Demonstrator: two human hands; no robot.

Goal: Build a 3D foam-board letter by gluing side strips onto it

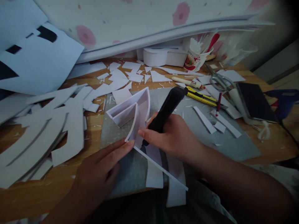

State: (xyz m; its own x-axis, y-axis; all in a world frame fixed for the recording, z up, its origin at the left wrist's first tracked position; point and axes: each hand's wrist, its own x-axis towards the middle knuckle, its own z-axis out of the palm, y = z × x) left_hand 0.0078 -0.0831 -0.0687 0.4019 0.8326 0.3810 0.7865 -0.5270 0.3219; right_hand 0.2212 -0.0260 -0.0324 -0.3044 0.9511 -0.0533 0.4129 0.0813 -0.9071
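My right hand [173,133] is wrapped round a thick black pen-shaped tool [167,107] with a narrow tip. The tip points down at the inner edge of a white foam board shape [142,123], where a curved upright strip meets a flat piece. My left hand [105,161] pinches this shape at its near left corner, thumb and fingers closed on the board. Beneath lies a grey-green cutting mat [112,133]. Two pale strips [176,193] hang past the mat's front edge under the shape. What exact kind of tool the black one is, I cannot tell.
Cut foam board pieces [42,137] are piled at left, with scraps [130,71] behind. A yellow utility knife [202,95], scissors [220,81], a black phone-like slab [255,101] and a blue glue gun [285,99] lie right. A paper cup [195,59] stands at the back.
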